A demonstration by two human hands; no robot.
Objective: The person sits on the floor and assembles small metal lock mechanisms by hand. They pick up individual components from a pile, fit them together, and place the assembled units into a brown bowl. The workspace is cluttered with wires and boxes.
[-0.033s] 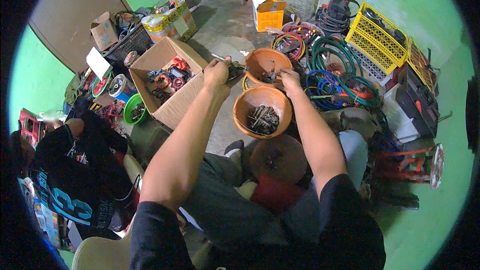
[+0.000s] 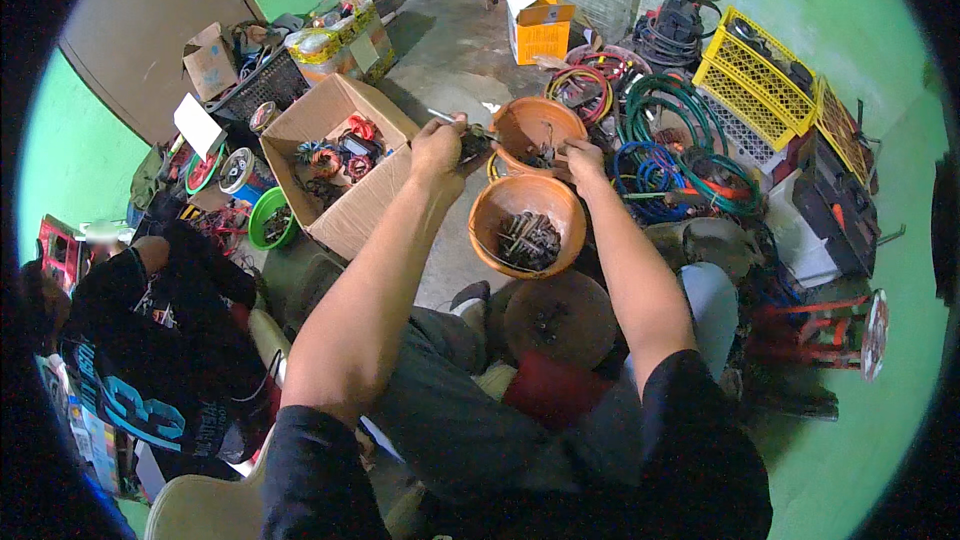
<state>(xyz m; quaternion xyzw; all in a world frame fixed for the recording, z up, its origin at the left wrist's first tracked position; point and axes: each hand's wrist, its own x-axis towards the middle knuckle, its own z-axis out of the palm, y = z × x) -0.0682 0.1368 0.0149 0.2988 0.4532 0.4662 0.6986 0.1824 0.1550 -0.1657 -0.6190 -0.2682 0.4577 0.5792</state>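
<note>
My left hand (image 2: pixel 437 148) is closed around a dark clump of metal parts (image 2: pixel 475 144), and a thin pale metal rod (image 2: pixel 441 116) sticks out past the fingers to the left. It is beside the left rim of the far orange bowl (image 2: pixel 512 118), which has some dark pieces inside. At that bowl's right rim, my right hand (image 2: pixel 579 159) has its fingers pinched together; whatever they hold is too small to make out. Nearer me stands a second orange bowl (image 2: pixel 480 223), filled with dark bolt-like metal pieces (image 2: pixel 530 240).
A cardboard box (image 2: pixel 372 202) of coils and wires stands left, beside a green bowl (image 2: pixel 262 208). Hose coils (image 2: pixel 715 160) and yellow crates (image 2: pixel 750 75) lie right. A dark round surface (image 2: pixel 575 325) is below the bowls. Another person (image 2: pixel 165 330) is at far left.
The whole view has shifted very slightly. Both hands keep nearly the same place beside the far bowl.
</note>
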